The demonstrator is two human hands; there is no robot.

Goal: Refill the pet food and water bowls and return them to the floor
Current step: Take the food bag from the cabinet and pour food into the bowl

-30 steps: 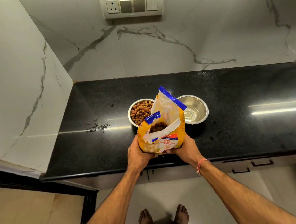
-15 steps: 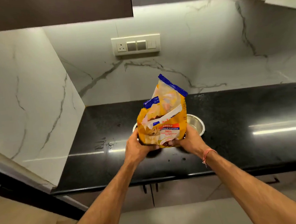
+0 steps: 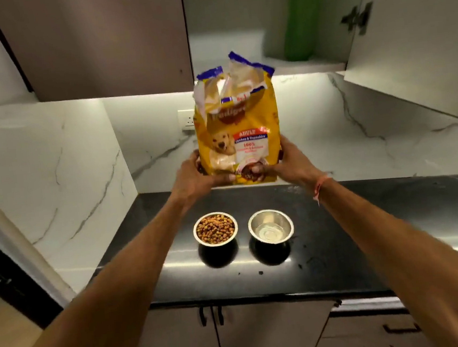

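Note:
A yellow pet food bag (image 3: pixel 237 133) with a torn-open blue top is upright in the air above the black counter (image 3: pixel 367 230). My left hand (image 3: pixel 194 176) grips its lower left corner and my right hand (image 3: pixel 282 162) grips its lower right. Two steel bowls stand side by side on the counter below my arms. The left bowl (image 3: pixel 215 228) is full of brown kibble. The right bowl (image 3: pixel 270 226) holds a little clear water.
An upper cabinet stands open above the bag, its door (image 3: pixel 411 44) swung out at right, with a green bottle (image 3: pixel 298 18) on its shelf. A closed brown cabinet door (image 3: pixel 98 43) is at left. Marble walls surround the counter; a wall socket (image 3: pixel 187 120) sits behind the bag.
Both hands have lifted the bag from just above the counter's front edge up and back toward the open cabinet. The view tilted upward, so the bowls are now uncovered below.

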